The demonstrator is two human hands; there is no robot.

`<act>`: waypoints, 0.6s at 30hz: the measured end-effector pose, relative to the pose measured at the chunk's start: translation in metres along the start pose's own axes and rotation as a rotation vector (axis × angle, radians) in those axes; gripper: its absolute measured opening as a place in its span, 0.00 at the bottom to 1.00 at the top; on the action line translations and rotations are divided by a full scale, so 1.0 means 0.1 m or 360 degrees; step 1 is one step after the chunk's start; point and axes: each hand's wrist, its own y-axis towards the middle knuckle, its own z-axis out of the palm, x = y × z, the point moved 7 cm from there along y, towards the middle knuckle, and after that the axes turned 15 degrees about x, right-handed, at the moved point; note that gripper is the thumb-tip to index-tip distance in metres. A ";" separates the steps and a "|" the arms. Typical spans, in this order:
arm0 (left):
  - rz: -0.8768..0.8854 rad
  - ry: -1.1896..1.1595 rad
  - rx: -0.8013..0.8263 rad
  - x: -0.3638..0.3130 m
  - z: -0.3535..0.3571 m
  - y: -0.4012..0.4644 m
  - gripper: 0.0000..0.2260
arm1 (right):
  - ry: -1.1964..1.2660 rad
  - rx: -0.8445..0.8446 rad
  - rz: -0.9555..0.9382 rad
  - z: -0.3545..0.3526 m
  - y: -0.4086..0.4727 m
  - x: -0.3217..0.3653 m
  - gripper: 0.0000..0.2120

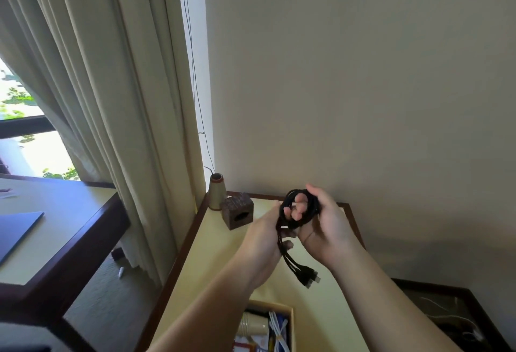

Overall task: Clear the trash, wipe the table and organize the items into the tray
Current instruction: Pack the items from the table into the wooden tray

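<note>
Both hands gripped a coiled black cable (297, 209): right hand (326, 228) held the loop, left hand (265, 242) pinched its strands above the pale yellow, dark-rimmed table (212, 268), far from the cardboard tray (291, 323) at the near edge.

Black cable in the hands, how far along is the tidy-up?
Partly done. The tray already holds a white cable and a cup. In hand: the left hand and right hand are coiling the black cable. Left: stowing it, plus the wooden block and cone on the table.
</note>
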 end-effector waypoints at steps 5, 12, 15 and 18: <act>-0.0019 0.0528 -0.0246 0.19 -0.14 -0.09 0.18 | -0.0350 -0.0088 0.0155 -0.19 -0.04 -0.28 0.23; -0.0020 0.0925 -0.0443 0.26 -0.35 -0.23 0.16 | -0.1671 0.0014 0.0262 -0.29 -0.09 -0.28 0.26; -0.0003 0.0719 -0.0588 0.35 -0.51 -0.31 0.17 | -0.1679 0.0083 0.0423 -0.43 -0.10 -0.35 0.24; 0.0017 0.0279 -0.0817 0.45 -0.68 -0.39 0.16 | -0.1624 0.0049 0.0495 -0.59 -0.18 -0.52 0.26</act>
